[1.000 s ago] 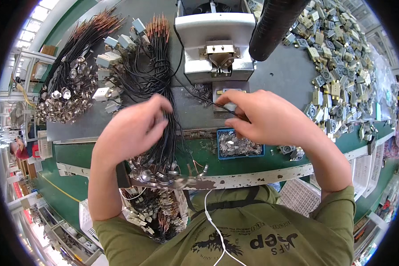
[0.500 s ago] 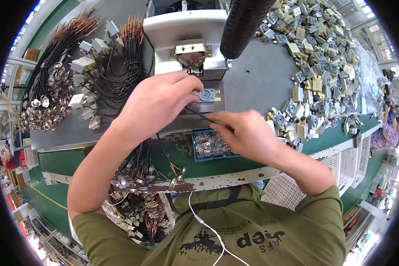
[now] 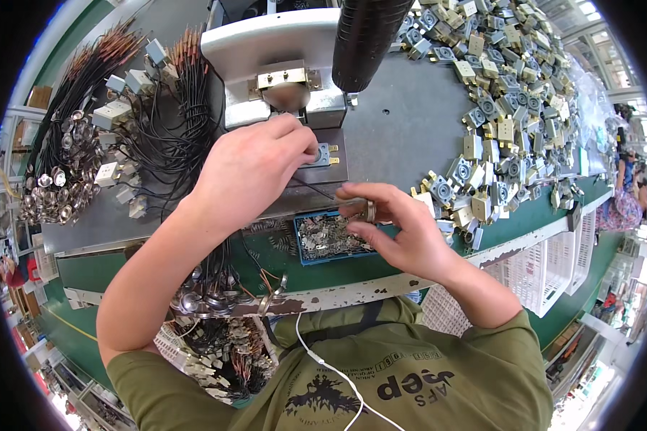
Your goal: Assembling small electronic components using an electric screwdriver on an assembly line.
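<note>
My left hand is closed, fingertips pinching a small blue-grey terminal block with brass tabs on its right side. It holds the block low on a flat metal plate, just in front of the press head. A thin black wire runs from under the left fingers to my right hand. There, a round metal cap shows between the fingers, with the thumb apart below. The left fingers partly hide the block, and the wire's far end at the block is out of sight.
Loose blocks are heaped at right. Bundled black wires and metal caps lie at left. A blue tray of small metal pieces sits near the front edge. A thick black tube hangs over the machine.
My right hand's fingers have opened wider, and the metal cap now shows between them. The left hand still pinches the block at the plate. The whole view has shifted slightly.
</note>
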`<state>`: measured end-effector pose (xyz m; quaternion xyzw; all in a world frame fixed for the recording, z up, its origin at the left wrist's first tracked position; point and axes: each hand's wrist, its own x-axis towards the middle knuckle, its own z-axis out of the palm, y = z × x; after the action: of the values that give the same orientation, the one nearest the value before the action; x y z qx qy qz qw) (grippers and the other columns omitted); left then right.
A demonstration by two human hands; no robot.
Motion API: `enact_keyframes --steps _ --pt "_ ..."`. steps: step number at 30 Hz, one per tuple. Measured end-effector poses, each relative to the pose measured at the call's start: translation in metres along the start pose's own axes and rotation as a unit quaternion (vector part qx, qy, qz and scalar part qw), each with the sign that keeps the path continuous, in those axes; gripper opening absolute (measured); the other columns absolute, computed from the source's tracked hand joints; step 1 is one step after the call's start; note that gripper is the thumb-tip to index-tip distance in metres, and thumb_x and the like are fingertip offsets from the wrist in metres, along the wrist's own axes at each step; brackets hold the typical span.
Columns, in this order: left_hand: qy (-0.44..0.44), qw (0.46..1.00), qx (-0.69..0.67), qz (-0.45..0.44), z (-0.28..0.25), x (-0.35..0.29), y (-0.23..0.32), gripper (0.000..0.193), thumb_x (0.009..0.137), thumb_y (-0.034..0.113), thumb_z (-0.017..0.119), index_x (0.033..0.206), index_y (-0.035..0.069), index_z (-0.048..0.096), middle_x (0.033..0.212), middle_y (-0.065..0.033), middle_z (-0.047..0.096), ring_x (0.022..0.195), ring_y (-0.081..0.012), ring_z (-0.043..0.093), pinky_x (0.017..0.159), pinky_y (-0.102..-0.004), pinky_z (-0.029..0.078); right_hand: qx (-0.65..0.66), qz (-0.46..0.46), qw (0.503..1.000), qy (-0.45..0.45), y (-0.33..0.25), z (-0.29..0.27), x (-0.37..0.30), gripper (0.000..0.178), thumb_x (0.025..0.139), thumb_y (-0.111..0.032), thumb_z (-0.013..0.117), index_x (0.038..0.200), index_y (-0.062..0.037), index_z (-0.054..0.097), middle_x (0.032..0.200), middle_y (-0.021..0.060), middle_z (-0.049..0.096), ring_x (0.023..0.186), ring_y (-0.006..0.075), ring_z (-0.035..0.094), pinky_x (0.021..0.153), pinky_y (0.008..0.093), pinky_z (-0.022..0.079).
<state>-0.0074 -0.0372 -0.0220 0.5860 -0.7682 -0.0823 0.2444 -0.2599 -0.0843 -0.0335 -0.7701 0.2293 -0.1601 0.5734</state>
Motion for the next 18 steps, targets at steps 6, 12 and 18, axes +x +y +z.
enact_keyframes --steps 6,12,18 --pt "-0.039 0.999 0.023 -0.012 -0.012 0.003 0.006 0.015 0.090 0.018 0.071 0.101 0.009 0.066 0.091 -0.0060 0.065 0.079 -0.0288 0.068 0.068 -0.0388 0.055 0.002 0.029 0.999 0.020 -0.003 -0.004 -0.004 0.049 0.092 0.009 0.070 0.138 -0.0003 0.055 0.131 0.0141 0.067 0.114 0.0218 0.071 0.095 0.0332 0.060" --pt "-0.074 0.995 -0.039 0.053 -0.030 -0.013 0.008 0.022 0.092 0.022 0.071 0.111 0.011 0.068 0.090 -0.0082 0.065 0.084 -0.0311 0.066 0.073 -0.0425 0.054 -0.079 -0.013 0.995 0.051 -0.011 -0.014 0.009 0.044 0.093 0.006 0.070 0.136 0.0016 0.058 0.128 0.0141 0.069 0.109 0.0180 0.072 0.093 0.0318 0.058" --pt "-0.033 0.996 -0.082 -0.011 -0.042 -0.017 0.009 0.015 0.089 0.011 0.070 0.104 0.008 0.070 0.082 -0.0103 0.065 0.082 -0.0318 0.067 0.071 -0.0436 0.054 -0.034 -0.098 0.978 0.183 -0.008 0.000 0.042 0.031 0.103 -0.002 0.061 0.134 0.0044 0.060 0.122 0.0131 0.071 0.113 0.0159 0.067 0.098 0.0301 0.053"
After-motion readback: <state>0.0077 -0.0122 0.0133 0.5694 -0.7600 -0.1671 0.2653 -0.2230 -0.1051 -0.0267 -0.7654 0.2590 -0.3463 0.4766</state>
